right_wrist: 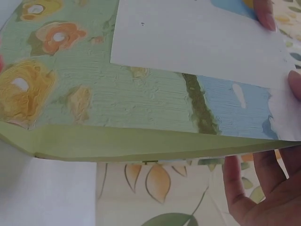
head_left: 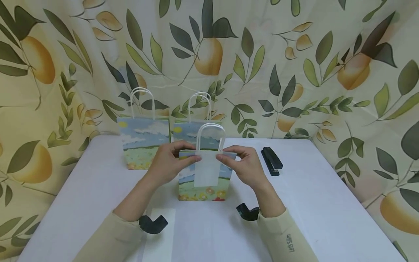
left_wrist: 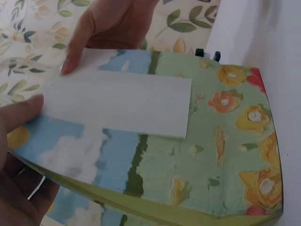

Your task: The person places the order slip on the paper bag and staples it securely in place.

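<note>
A small paper gift bag (head_left: 203,194) with a painted sky and flower meadow stands upright in the middle of the table, its white handles (head_left: 211,125) pointing up. A blank white card (head_left: 207,174) lies flat against its front, just below the handles. My left hand (head_left: 168,160) pinches the bag's top edge on the left, with the thumb on the card's upper corner. On the other side my right hand (head_left: 245,163) pinches the same edge, its thumb at the card's right corner. In the left wrist view the card (left_wrist: 122,101) reaches down onto the green meadow.
Behind stand two matching gift bags, one at the left (head_left: 144,138) and one partly hidden in the middle (head_left: 183,133). A black stapler (head_left: 271,160) lies to the right. A white paper strip (head_left: 162,240) lies near the front, beside the left sleeve. A patterned curtain (head_left: 248,72) hangs behind the table.
</note>
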Demonstrator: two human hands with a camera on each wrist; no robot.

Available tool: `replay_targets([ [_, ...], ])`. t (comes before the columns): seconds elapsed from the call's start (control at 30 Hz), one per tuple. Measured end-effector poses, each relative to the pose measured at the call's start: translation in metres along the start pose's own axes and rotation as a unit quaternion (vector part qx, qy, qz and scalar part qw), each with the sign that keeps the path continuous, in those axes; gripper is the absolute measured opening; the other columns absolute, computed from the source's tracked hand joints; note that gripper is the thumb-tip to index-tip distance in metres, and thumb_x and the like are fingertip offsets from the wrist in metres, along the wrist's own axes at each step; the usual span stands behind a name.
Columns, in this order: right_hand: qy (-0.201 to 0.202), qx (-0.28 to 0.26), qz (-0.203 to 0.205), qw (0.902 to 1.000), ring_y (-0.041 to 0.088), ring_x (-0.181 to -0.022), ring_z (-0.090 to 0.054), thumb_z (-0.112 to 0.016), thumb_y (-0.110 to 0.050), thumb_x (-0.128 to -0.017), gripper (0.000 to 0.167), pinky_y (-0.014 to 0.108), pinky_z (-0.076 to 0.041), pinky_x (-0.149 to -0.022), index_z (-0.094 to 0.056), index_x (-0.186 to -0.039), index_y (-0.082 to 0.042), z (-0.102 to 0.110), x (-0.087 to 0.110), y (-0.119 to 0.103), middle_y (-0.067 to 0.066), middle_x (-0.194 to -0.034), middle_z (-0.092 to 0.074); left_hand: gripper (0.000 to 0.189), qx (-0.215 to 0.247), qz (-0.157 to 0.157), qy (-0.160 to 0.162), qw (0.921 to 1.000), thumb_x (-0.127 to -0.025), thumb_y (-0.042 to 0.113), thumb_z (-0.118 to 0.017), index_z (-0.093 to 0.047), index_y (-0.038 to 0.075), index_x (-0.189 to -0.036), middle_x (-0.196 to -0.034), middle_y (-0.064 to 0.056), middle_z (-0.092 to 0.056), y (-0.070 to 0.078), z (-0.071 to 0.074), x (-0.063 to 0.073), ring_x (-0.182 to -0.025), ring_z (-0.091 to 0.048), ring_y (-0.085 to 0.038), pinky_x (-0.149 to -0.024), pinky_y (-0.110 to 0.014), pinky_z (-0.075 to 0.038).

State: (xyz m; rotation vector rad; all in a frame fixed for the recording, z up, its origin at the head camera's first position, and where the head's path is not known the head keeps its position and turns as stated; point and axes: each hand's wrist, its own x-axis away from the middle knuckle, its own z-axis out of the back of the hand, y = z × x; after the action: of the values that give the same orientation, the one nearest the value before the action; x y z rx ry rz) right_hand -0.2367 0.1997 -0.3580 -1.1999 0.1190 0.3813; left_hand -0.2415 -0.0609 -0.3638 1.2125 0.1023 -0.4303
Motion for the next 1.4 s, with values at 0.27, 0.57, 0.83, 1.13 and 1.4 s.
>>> replay_targets([
  [0.27, -0.004, 0.004, -0.001, 1.0000, 0.017, -0.104, -0.069, -0.079, -0.013, -0.092, 0.015, 0.039, -0.058, -0.092, -0.080, -0.104, -0.004, -0.002, 0.003, -0.001, 0.008, -0.107, -0.079, 0.021, 0.018, 0.005, -0.037, 0.9991, -0.091, 0.033, -0.082, -0.081, 0.024, -0.109, -0.052, -0.001, -0.046, -0.011, 0.001, 0.002, -0.042, -0.031, -0.012, -0.043, -0.027, -0.030],
  [0.57, -0.003, 0.010, 0.000, 0.9999, 0.016, -0.104, -0.069, -0.080, -0.013, -0.091, 0.014, 0.040, -0.057, -0.092, -0.080, -0.102, -0.005, -0.002, 0.005, -0.001, 0.007, -0.105, -0.080, 0.016, 0.027, -0.003, -0.038, 0.9989, -0.094, 0.029, -0.079, -0.082, 0.021, -0.107, -0.069, -0.002, -0.063, -0.013, -0.002, 0.003, -0.042, -0.031, -0.011, -0.043, -0.026, -0.030],
  [0.83, -0.020, 0.016, -0.005, 0.9997, 0.023, -0.105, -0.066, -0.078, -0.014, -0.093, 0.013, 0.046, -0.056, -0.093, -0.079, -0.103, -0.006, -0.001, 0.003, -0.002, 0.010, -0.107, -0.078, 0.016, 0.028, -0.012, -0.010, 0.9995, -0.094, 0.029, -0.079, -0.083, 0.021, -0.108, -0.085, -0.001, -0.076, -0.012, -0.006, 0.007, -0.042, -0.029, -0.011, -0.043, -0.026, -0.028],
  [1.13, -0.045, 0.017, 0.019, 0.9987, 0.021, -0.114, -0.067, -0.073, -0.014, -0.097, 0.027, 0.038, -0.054, -0.101, -0.072, -0.124, -0.007, 0.020, 0.002, -0.005, 0.008, -0.120, -0.074, 0.016, 0.034, -0.021, -0.006, 0.9992, -0.093, 0.027, -0.080, -0.083, 0.020, -0.108, -0.097, -0.003, -0.079, -0.011, -0.006, 0.007, -0.039, -0.024, -0.010, -0.040, -0.025, -0.024],
  [1.4, 0.043, 0.024, -0.052, 0.9974, 0.014, -0.118, -0.063, -0.063, -0.031, -0.105, 0.044, 0.017, -0.052, -0.097, -0.058, -0.142, -0.008, 0.059, -0.004, 0.002, 0.011, -0.134, -0.064, 0.017, 0.039, -0.024, -0.007, 0.9989, -0.093, 0.025, -0.080, -0.083, 0.018, -0.109, -0.056, -0.002, -0.052, -0.006, -0.005, 0.003, -0.039, -0.020, -0.008, -0.040, -0.024, -0.020],
])
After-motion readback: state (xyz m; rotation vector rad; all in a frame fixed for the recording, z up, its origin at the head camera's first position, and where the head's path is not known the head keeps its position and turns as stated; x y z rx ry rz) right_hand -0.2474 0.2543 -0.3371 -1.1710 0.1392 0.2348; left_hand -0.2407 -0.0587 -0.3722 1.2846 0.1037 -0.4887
